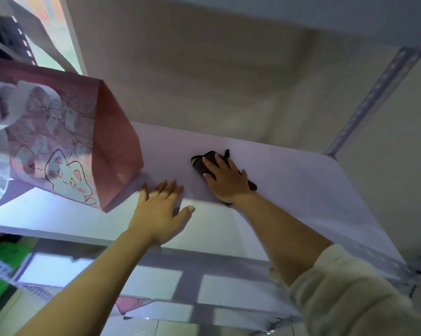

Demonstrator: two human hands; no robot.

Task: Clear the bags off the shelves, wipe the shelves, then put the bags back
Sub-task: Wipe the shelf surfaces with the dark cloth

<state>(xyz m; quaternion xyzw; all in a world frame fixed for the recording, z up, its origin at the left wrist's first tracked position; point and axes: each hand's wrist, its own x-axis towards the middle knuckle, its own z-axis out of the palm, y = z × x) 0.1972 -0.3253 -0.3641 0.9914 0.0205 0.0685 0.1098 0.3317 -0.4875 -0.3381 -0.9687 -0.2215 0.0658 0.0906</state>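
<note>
A pink paper bag (66, 141) printed with a cartoon cat stands on the left part of the white shelf (289, 170). My right hand (225, 180) lies flat on a dark cloth (204, 161) in the middle of the shelf, fingers spread and pressing it down. My left hand (163, 209) rests open on the shelf's front edge, just right of the bag's lower corner. Most of the cloth is hidden under my palm.
A perforated metal upright (372, 98) stands at the shelf's back right corner. A lower shelf (229, 287) shows beneath, with a pink bag corner (129, 304) near its front. Green items (3, 267) sit at the lower left. The wall runs close behind.
</note>
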